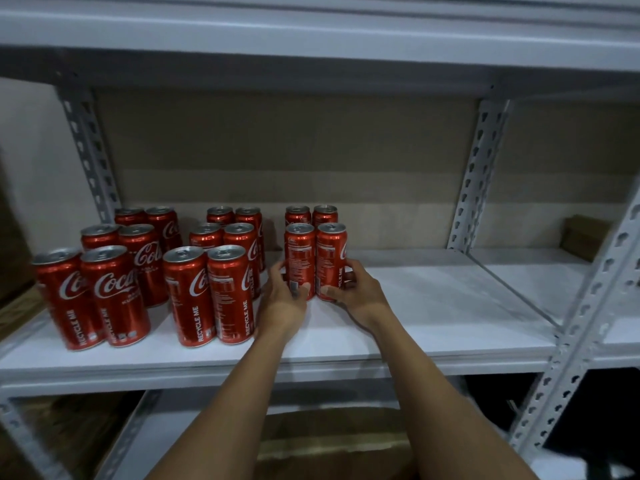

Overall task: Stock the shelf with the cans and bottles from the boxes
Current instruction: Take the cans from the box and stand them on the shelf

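Both hands are out over the shelf's (pixel 433 306) front edge: left hand (pixel 282 301) grips one red can (pixel 300 259), right hand (pixel 360 296) grips the can beside it (pixel 330 259), mid-shelf. More cans (pixel 145 271) fill the left end.

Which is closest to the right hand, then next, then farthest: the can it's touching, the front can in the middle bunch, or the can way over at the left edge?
From the right hand:
1. Touched can, right bunch.
2. Middle front can, leftward.
3. Far-left can, shelf's left end.
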